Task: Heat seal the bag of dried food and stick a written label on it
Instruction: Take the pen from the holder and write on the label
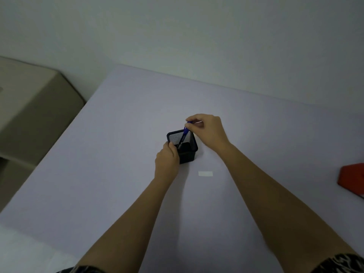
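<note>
A black square wire-mesh pen holder [184, 147] stands near the middle of the pale lavender flat table [118, 174]. A blue plastic pen [184, 133] stands tilted inside it, its top leaning toward one o'clock above the rim. The person's left hand [167, 157] is against the holder's side at eight o'clock; the right hand [208, 131] is at the holder's two o'clock, fingertips on the pen's top. A small white rectangular paper label [205, 173] lies flat on the table at the holder's four o'clock, close by but apart. A red angular object [352, 179] sits at the table's three o'clock edge, well apart. A beige rounded unit [29, 107] stands off the table at nine o'clock.
</note>
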The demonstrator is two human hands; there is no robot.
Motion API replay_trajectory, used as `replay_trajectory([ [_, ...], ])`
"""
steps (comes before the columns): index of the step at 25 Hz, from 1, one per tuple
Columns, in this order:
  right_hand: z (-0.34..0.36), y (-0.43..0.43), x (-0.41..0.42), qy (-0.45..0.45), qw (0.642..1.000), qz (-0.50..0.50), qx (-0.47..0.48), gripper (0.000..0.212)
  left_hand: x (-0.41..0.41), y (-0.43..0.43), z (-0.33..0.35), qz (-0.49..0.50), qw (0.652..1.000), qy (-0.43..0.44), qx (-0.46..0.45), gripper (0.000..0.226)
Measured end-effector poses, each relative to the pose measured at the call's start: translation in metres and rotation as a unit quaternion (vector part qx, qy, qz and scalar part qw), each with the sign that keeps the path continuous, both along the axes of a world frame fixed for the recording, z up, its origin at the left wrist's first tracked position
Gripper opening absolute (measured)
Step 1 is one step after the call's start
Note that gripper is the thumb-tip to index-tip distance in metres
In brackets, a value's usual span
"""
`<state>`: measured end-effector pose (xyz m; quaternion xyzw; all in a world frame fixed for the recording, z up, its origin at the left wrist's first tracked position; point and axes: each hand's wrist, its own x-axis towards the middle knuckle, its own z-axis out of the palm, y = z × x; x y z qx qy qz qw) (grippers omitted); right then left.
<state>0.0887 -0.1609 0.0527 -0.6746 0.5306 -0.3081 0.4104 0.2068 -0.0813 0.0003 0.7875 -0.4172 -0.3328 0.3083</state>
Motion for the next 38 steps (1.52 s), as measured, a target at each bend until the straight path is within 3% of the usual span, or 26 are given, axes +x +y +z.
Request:
replay_trajectory([
  [3,0.036,-0.003,-0.021,-0.023,0.998,-0.043,-0.048,0.017,0.005,0.004,0.011,-0.017,1.0,-0.003,-0.014,0.057],
  [5,0.062,-0.003,-0.04,-0.035,0.994,-0.075,-0.077,0.018,0.012,0.005,0.024,-0.018,0.996,-0.031,-0.086,0.073],
  [7,0.084,-0.001,-0.058,-0.057,0.989,-0.106,-0.086,0.016,0.009,0.006,0.046,-0.062,0.985,-0.029,-0.159,0.054],
  [11,0.101,0.014,-0.081,-0.104,0.98,-0.153,-0.077,0.013,-0.018,0.017,0.08,-0.17,0.967,0.064,-0.181,0.035],
  [17,0.092,0.051,-0.1,-0.212,0.944,-0.248,-0.044,0.02,-0.05,0.029,0.097,-0.135,0.953,0.145,-0.227,0.007],
  [19,0.084,0.065,-0.092,-0.222,0.933,-0.282,-0.003,0.023,-0.059,0.034,0.102,-0.156,0.949,0.138,-0.238,0.008],
  [22,0.07,0.082,-0.08,-0.196,0.934,-0.294,0.048,0.04,-0.074,0.041,0.105,-0.221,0.941,0.051,-0.252,0.013],
  [26,0.068,0.084,-0.079,-0.171,0.92,-0.349,0.044,0.044,-0.091,0.044,0.1,-0.279,0.932,-0.068,-0.221,0.026],
  [29,0.071,0.083,-0.082,-0.152,0.919,-0.36,0.046,0.044,-0.098,0.047,0.097,-0.299,0.928,-0.08,-0.207,0.03],
  [35,0.051,0.094,-0.077,-0.15,0.918,-0.355,0.091,0.044,-0.092,0.063,0.094,-0.308,0.943,0.046,-0.119,0.029],
  [38,0.051,0.083,-0.098,-0.206,0.874,-0.433,0.085,0.042,-0.073,0.079,0.069,-0.275,0.947,0.162,-0.039,0.032],
])
